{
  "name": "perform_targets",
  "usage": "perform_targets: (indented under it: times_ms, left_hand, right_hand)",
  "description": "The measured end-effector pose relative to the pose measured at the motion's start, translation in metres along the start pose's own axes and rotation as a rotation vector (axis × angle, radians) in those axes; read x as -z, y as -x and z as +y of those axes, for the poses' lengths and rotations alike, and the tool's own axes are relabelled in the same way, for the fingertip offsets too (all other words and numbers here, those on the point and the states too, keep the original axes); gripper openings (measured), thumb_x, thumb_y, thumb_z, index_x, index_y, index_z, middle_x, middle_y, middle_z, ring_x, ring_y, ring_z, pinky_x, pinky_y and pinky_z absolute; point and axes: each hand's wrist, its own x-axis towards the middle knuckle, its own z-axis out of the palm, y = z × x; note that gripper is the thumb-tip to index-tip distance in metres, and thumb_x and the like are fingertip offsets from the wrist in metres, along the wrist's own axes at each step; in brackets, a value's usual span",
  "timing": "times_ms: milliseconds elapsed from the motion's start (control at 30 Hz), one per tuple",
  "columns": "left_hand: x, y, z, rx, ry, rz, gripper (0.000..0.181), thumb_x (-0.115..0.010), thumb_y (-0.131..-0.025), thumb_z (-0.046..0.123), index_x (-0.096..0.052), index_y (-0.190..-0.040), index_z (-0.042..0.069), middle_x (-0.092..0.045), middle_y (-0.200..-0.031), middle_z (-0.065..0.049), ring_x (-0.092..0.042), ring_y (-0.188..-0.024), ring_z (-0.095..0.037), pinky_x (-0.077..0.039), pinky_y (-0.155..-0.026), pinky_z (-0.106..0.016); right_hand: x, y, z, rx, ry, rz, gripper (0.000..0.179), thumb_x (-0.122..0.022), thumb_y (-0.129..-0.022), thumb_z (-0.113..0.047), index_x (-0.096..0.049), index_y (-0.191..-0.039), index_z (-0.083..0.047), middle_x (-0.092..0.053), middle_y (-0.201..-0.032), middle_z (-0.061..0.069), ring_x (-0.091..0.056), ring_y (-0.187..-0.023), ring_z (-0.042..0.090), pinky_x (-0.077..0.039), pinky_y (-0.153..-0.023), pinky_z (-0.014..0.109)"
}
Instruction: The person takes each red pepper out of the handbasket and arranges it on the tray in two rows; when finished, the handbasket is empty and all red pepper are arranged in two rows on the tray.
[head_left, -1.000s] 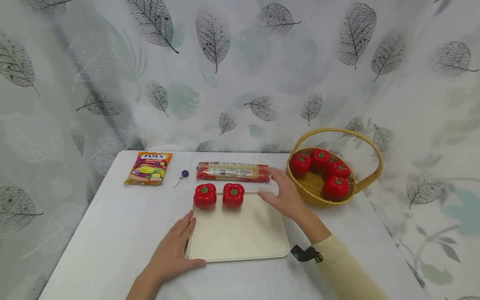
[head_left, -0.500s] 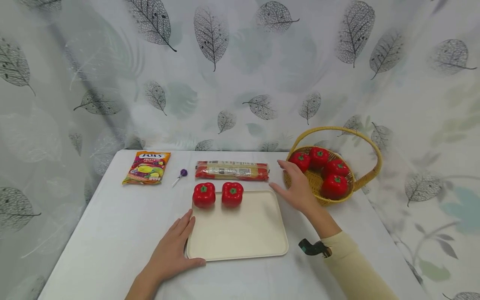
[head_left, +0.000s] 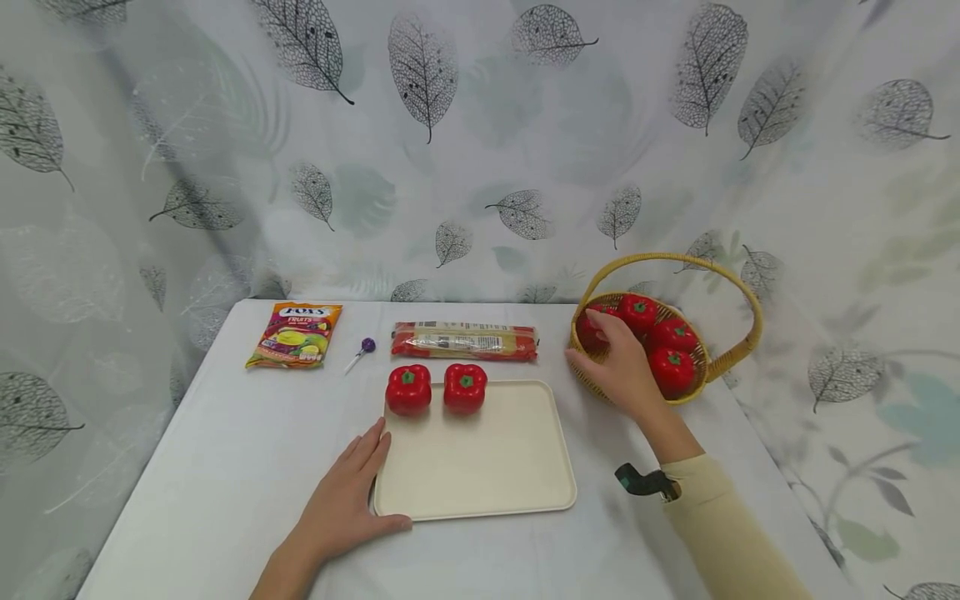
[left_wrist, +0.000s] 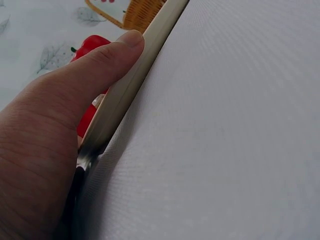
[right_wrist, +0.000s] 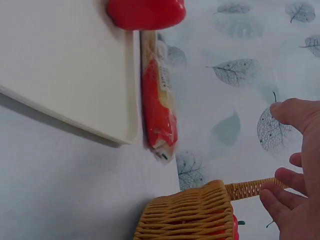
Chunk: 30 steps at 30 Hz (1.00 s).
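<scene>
My left hand [head_left: 337, 508] rests at the left edge of a cream tray [head_left: 480, 467], fingers fairly straight along its side. In the left wrist view its thumb [left_wrist: 115, 55] lies against the tray's rim. Two red bell peppers, one at left [head_left: 408, 392] and another beside it [head_left: 465, 390], sit at the tray's far side. My right hand [head_left: 622, 371] is over the left side of a wicker basket [head_left: 720, 367], thumb and fingers spread, holding nothing visible. Several red bell peppers [head_left: 671, 372] lie in the basket; the leftmost pepper [head_left: 592, 332] is partly hidden by this hand.
Behind the tray lies a long red and clear packet [head_left: 465, 342]. A purple lollipop [head_left: 367, 345] and a candy bag [head_left: 295, 335] lie further left on the white table [head_left: 225, 475]. A leaf-print curtain [head_left: 480, 167] hangs behind. The basket's tall handle [head_left: 690, 260] arches over it.
My right hand has moved right, away from the tray's far right corner and the packet, to the basket's left side. The left hand stays at the tray.
</scene>
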Motion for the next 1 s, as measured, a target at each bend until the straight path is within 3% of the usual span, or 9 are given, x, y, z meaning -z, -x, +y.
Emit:
perform_targets:
  times_ms: [267, 667, 1000]
  left_hand:
    - [0.000, 0.000, -0.001, 0.009, -0.012, -0.011, 0.138, -0.066, -0.070, 0.099, -0.036, -0.169, 0.008, -0.018, -0.181, -0.004, -0.028, -0.161, -0.034, -0.038, -0.122, -0.057]
    - [-0.001, 0.000, 0.000, 0.009, -0.013, -0.013, 0.137, -0.068, -0.070, 0.098, -0.036, -0.169, 0.009, -0.018, -0.181, -0.004, -0.029, -0.161, -0.034, -0.038, -0.122, -0.058]
    - [0.000, 0.000, 0.000, 0.007, -0.014, -0.009, 0.137, -0.068, -0.070, 0.098, -0.037, -0.169, 0.008, -0.019, -0.180, -0.005, -0.029, -0.161, -0.034, -0.039, -0.122, -0.058]
  right_hand:
    - [0.007, -0.005, 0.017, -0.062, 0.024, 0.000, 0.077, -0.086, -0.096, -0.028, -0.049, -0.160, -0.006, -0.052, -0.159, 0.018, -0.053, -0.141, 0.040, -0.051, -0.109, 0.064]
    - [0.014, -0.011, 0.041, -0.137, -0.033, -0.011, 0.077, -0.082, -0.100, -0.033, -0.045, -0.161, -0.004, -0.048, -0.160, 0.021, -0.055, -0.138, 0.045, -0.049, -0.111, 0.063]
    - [0.014, -0.017, 0.048, -0.175, -0.016, -0.030, 0.078, -0.081, -0.101, -0.029, -0.042, -0.163, -0.002, -0.046, -0.159, 0.025, -0.054, -0.138, 0.046, -0.048, -0.113, 0.060]
